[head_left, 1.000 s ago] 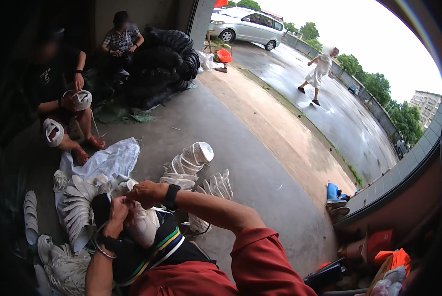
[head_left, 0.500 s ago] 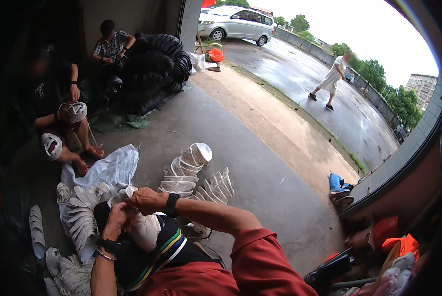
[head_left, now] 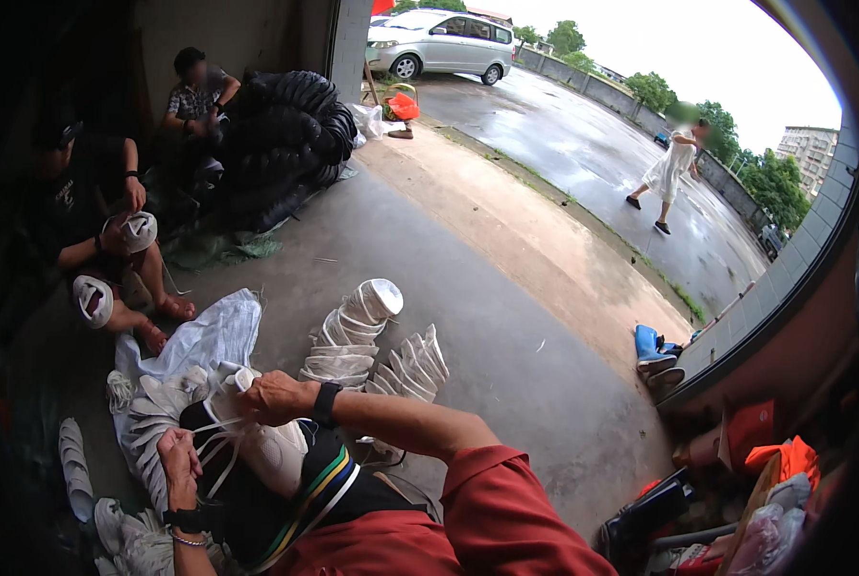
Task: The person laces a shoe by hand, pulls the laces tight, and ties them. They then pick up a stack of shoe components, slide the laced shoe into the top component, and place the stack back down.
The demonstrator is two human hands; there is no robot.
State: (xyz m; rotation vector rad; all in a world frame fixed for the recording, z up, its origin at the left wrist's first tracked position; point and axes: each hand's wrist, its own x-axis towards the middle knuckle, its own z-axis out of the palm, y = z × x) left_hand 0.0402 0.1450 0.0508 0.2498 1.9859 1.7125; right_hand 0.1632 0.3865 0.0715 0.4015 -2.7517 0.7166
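Observation:
A white shoe (head_left: pixel 274 451) rests on my lap over a dark apron. My right hand (head_left: pixel 274 396) grips its front end from above; a black watch sits on that wrist. My left hand (head_left: pixel 180 459) is closed on the white laces (head_left: pixel 220 444), which run taut to the shoe. Stacked white shoe uppers (head_left: pixel 158 411) lie just beyond my hands on the concrete floor.
Two curved stacks of white uppers (head_left: pixel 353 331) stand ahead, beside a white sack (head_left: pixel 204 336). A seated person (head_left: pixel 94 226) at left holds a white shoe; another sits behind by black bundles (head_left: pixel 281 134). A walker and a car are outside. Clutter fills the lower right.
My left hand has dropped lower and pulled the laces tighter. My view has swung slightly, and the person outside has walked further right.

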